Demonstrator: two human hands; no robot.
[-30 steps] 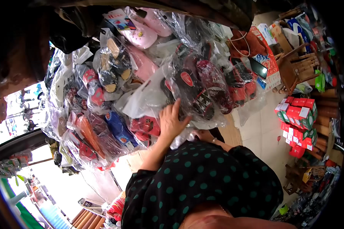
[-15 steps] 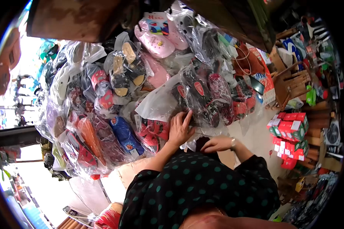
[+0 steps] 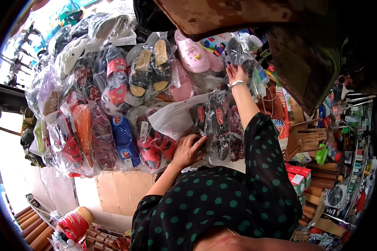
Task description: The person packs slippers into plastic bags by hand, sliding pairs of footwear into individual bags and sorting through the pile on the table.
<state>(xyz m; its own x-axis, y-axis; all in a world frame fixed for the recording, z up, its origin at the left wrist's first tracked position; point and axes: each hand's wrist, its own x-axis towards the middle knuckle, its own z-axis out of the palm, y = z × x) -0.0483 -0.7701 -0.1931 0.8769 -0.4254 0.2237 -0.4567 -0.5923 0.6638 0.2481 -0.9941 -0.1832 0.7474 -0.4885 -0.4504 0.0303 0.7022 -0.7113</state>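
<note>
My left hand (image 3: 188, 151) rests at the front edge of the display with its fingers apart. It lies between red bagged sandals (image 3: 151, 146) and black bagged slippers with red oval badges (image 3: 218, 125). My right hand (image 3: 237, 74), a silver bracelet at its wrist, stretches to the back of the pile. Its fingers are extended against dark grey clogs (image 3: 234, 51) in clear plastic. Left of that hand sit pink clogs (image 3: 193, 56) with small charms. Black sandals with tan insoles (image 3: 148, 69) lie farther left.
Camouflage cloth (image 3: 222, 16) hangs low over the back. Blue slippers (image 3: 125, 140) and an orange shoe (image 3: 83, 129) lie on the left. At right are a small wooden chair (image 3: 308, 140) and red-and-green boxes (image 3: 298, 178). A spool of red cord (image 3: 73, 226) stands at lower left.
My right hand has moved from in front of my body to the grey clogs at the back. My left hand stays at the front edge. The view has shifted.
</note>
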